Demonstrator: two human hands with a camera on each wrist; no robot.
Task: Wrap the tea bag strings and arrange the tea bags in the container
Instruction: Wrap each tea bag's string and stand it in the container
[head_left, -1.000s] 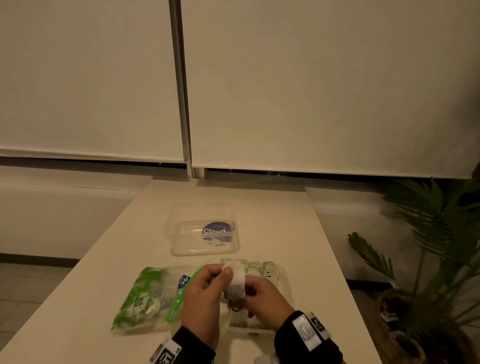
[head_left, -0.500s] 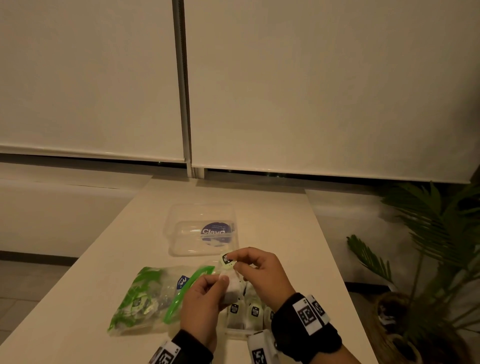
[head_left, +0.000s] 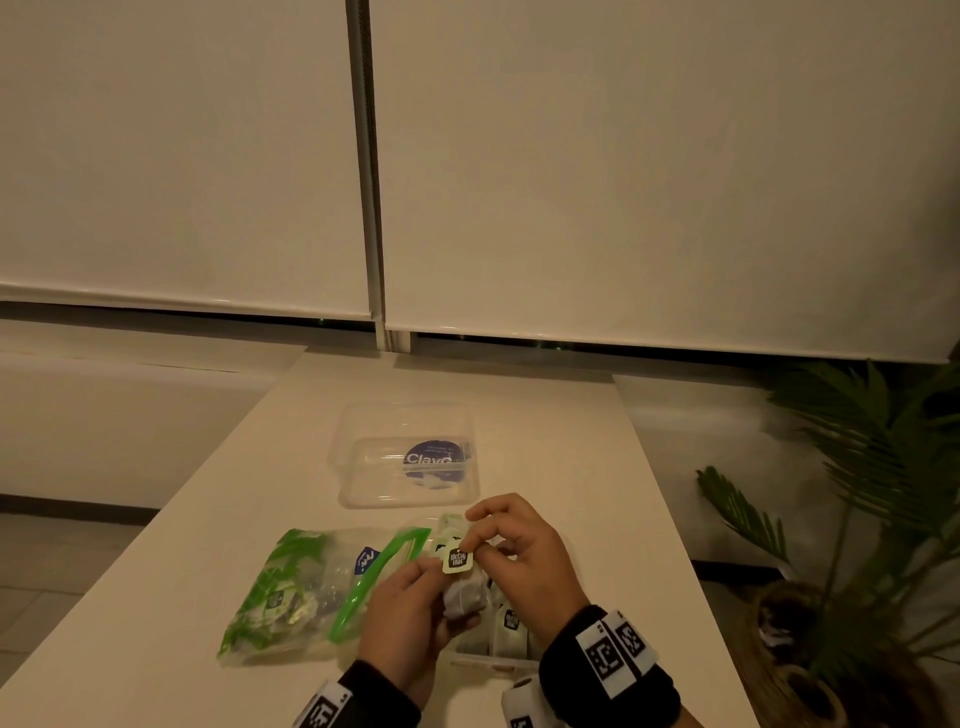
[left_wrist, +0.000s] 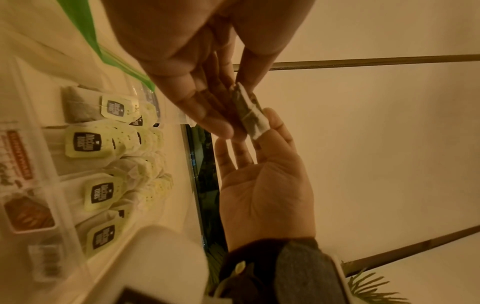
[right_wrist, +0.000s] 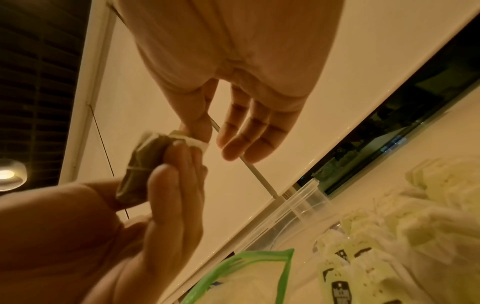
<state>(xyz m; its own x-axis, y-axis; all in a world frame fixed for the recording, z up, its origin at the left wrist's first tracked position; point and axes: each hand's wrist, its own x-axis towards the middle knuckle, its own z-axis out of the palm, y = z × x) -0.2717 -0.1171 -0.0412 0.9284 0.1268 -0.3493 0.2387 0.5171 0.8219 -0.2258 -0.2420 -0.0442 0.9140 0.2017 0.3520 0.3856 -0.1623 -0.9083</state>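
On the pale table (head_left: 208, 597) I hold one tea bag (head_left: 464, 597) in my left hand (head_left: 410, 618); right hand (head_left: 524, 556) pinches its tag (head_left: 457, 558). One container (head_left: 493, 662), one green bag (head_left: 296, 587), one lid (head_left: 410, 452) nearby.

Both hands are raised close together above the near end of the desk (head_left: 519, 395), forearms entering from below.

Left hand (head_left: 410, 613): palm turned inward toward the right hand. Thumb and fingers close on a held tea bag (head_left: 465, 597) from opposite sides, fingers nearly straight along it. The wrist carries a dark band with a printed marker.

Right hand (head_left: 524, 551): positioned just above and beside the left, back of the hand facing up. Thumb and index finger form a pinch grip on the paper tag (head_left: 457, 558). The remaining fingers are loosely extended and spread clear of the pinch. The wrist carries a dark band with printed markers.
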